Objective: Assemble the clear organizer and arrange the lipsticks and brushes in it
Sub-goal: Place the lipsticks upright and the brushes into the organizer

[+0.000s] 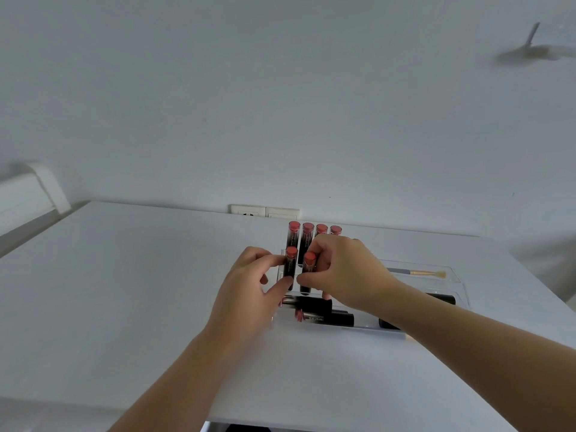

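Observation:
A clear organizer (pixel 458 277) stands on the white table (pixel 124 291). Several lipsticks with red tops stand upright in its back row (pixel 308 232). In the row in front, my left hand (pixel 252 288) pinches one upright lipstick (pixel 290 263), and my right hand (pixel 346 269) holds the upright lipstick (pixel 309 266) beside it. More dark lipsticks (pixel 324 316) lie flat in the front tray under my hands. A brush (pixel 420 272) with a pale tip lies in the right compartment. Another dark tube (pixel 442 299) lies at the right, partly hidden by my right forearm.
A white wall socket (pixel 265 211) sits on the wall just behind the organizer. A white chair back (pixel 40 188) shows at the far left. The table's near edge runs just below my forearms.

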The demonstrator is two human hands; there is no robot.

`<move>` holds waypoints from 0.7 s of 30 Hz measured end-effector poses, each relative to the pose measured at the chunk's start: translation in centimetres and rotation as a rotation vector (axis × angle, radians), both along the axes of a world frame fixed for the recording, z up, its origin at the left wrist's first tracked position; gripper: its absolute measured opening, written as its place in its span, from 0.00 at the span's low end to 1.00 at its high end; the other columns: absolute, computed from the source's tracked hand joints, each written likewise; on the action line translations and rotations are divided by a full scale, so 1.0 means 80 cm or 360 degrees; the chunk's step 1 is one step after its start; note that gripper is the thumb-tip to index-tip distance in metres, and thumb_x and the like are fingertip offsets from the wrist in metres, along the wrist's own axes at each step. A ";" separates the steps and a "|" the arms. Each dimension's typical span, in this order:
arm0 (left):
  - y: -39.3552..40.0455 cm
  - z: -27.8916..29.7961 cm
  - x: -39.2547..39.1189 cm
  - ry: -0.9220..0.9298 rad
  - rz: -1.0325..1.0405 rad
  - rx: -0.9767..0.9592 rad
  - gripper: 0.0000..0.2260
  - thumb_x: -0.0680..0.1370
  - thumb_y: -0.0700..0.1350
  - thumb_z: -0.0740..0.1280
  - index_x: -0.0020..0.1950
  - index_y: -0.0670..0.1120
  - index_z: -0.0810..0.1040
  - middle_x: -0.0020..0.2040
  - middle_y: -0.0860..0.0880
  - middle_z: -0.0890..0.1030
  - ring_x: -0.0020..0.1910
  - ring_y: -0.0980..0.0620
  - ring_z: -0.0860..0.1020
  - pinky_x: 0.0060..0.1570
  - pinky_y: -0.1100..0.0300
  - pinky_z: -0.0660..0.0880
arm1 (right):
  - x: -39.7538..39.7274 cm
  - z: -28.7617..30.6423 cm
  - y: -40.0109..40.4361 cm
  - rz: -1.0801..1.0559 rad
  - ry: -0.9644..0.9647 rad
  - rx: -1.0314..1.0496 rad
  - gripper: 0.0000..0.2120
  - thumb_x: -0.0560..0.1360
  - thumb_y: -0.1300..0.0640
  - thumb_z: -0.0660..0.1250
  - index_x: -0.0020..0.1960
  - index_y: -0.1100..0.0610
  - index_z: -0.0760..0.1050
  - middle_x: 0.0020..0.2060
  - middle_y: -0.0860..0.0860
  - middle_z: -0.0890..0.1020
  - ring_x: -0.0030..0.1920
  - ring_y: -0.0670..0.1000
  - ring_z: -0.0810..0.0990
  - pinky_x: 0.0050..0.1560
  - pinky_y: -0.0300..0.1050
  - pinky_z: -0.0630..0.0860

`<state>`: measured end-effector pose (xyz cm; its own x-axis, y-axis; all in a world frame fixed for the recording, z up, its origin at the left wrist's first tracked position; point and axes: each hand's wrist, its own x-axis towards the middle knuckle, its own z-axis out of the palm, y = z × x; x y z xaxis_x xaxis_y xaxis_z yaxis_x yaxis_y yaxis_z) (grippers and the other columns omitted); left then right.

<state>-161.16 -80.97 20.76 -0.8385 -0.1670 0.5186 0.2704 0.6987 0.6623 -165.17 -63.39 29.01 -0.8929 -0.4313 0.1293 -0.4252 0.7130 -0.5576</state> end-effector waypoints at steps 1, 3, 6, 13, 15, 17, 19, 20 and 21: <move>0.000 0.000 0.000 0.0001 0.0002 -0.0002 0.11 0.75 0.46 0.75 0.57 0.54 0.83 0.50 0.64 0.73 0.46 0.61 0.74 0.37 0.68 0.68 | 0.000 -0.001 -0.001 -0.0001 -0.0004 -0.0010 0.09 0.69 0.52 0.74 0.42 0.48 0.74 0.33 0.48 0.83 0.31 0.48 0.83 0.41 0.49 0.79; 0.000 0.000 0.001 0.0007 0.0004 -0.0011 0.12 0.76 0.46 0.75 0.58 0.54 0.83 0.50 0.64 0.73 0.46 0.61 0.74 0.37 0.69 0.67 | -0.001 -0.001 -0.002 0.0007 -0.0015 -0.0024 0.10 0.70 0.50 0.75 0.43 0.48 0.74 0.33 0.49 0.83 0.31 0.49 0.83 0.40 0.49 0.79; 0.001 0.001 0.002 0.0019 -0.0001 -0.0035 0.12 0.76 0.47 0.75 0.58 0.54 0.83 0.50 0.64 0.73 0.45 0.60 0.74 0.37 0.69 0.68 | -0.001 -0.002 -0.004 0.0020 -0.0010 -0.0020 0.12 0.70 0.47 0.76 0.43 0.49 0.73 0.35 0.50 0.83 0.34 0.52 0.83 0.40 0.49 0.78; 0.001 0.002 0.001 0.0027 -0.0007 -0.0043 0.11 0.76 0.48 0.75 0.57 0.54 0.84 0.50 0.63 0.73 0.44 0.58 0.75 0.37 0.66 0.70 | -0.002 -0.003 -0.005 -0.0004 0.0040 -0.0012 0.11 0.70 0.49 0.75 0.43 0.50 0.74 0.35 0.50 0.83 0.37 0.52 0.83 0.40 0.49 0.78; 0.001 0.002 0.002 0.0032 -0.0003 -0.0035 0.11 0.76 0.47 0.75 0.57 0.54 0.84 0.49 0.63 0.73 0.43 0.58 0.75 0.37 0.66 0.70 | -0.002 -0.004 -0.006 -0.0022 0.0059 -0.0005 0.11 0.70 0.49 0.75 0.43 0.50 0.74 0.34 0.49 0.82 0.36 0.51 0.82 0.38 0.47 0.76; 0.001 0.002 0.002 0.0026 0.0002 -0.0021 0.11 0.75 0.47 0.75 0.57 0.54 0.84 0.49 0.63 0.73 0.43 0.58 0.75 0.37 0.66 0.69 | -0.002 -0.005 -0.006 -0.0040 0.0088 0.0007 0.10 0.70 0.48 0.75 0.42 0.50 0.74 0.34 0.49 0.82 0.36 0.50 0.81 0.34 0.44 0.73; 0.001 0.002 0.002 0.0021 0.0003 -0.0024 0.11 0.75 0.47 0.75 0.57 0.53 0.84 0.49 0.64 0.73 0.43 0.58 0.75 0.37 0.67 0.69 | -0.002 -0.006 -0.006 -0.0051 0.0096 0.0018 0.11 0.70 0.48 0.74 0.42 0.50 0.74 0.34 0.49 0.82 0.36 0.50 0.80 0.33 0.43 0.71; 0.001 0.003 0.002 0.0023 0.0000 -0.0027 0.11 0.75 0.46 0.75 0.57 0.53 0.84 0.49 0.63 0.73 0.43 0.58 0.75 0.37 0.67 0.69 | -0.003 -0.006 -0.007 -0.0052 0.0094 0.0023 0.11 0.69 0.48 0.74 0.42 0.50 0.74 0.34 0.49 0.82 0.36 0.50 0.80 0.33 0.43 0.71; 0.002 0.003 0.002 0.0025 -0.0007 -0.0028 0.10 0.75 0.46 0.75 0.57 0.53 0.84 0.49 0.63 0.73 0.43 0.58 0.75 0.37 0.66 0.70 | -0.003 -0.006 -0.006 -0.0057 0.0091 0.0031 0.11 0.69 0.48 0.74 0.42 0.50 0.74 0.34 0.48 0.82 0.36 0.50 0.80 0.32 0.42 0.71</move>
